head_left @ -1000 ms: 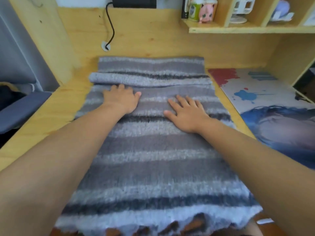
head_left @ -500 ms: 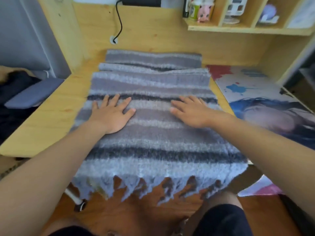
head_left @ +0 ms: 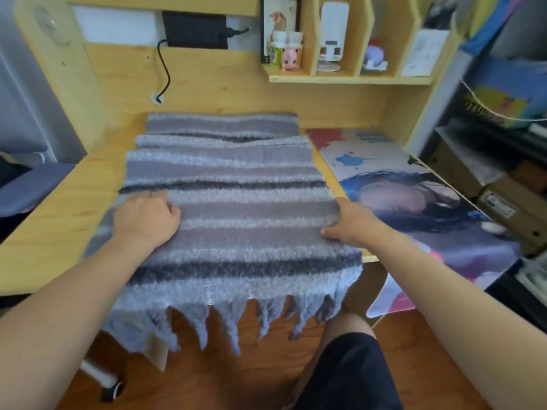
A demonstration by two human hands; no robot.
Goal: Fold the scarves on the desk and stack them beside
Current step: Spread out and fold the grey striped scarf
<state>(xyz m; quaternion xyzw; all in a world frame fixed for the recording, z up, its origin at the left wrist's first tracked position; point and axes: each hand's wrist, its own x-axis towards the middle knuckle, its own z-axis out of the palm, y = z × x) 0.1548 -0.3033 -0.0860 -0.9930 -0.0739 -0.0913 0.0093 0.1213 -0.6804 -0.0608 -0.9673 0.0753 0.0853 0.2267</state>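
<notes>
Left hand [head_left: 146, 221] sits curled on the scarf's left edge, seems to be gripping the cloth there, fingers hidden so can't be sure. Scarf [head_left: 233, 208] – grey striped, long axis running away from the person down the desk [head_left: 56, 223], far end already doubled into layers near the back wall, fringed near end hanging off the front edge. Right hand [head_left: 347, 224] pinches the right edge, thumb on top. Both hands level, opposite sides – likely set to lift and fold along the long axis. Printed mat [head_left: 414, 184] lies just right of the scarf; cable [head_left: 164, 72] and shelf [head_left: 349, 79] well behind, nothing blocking
</notes>
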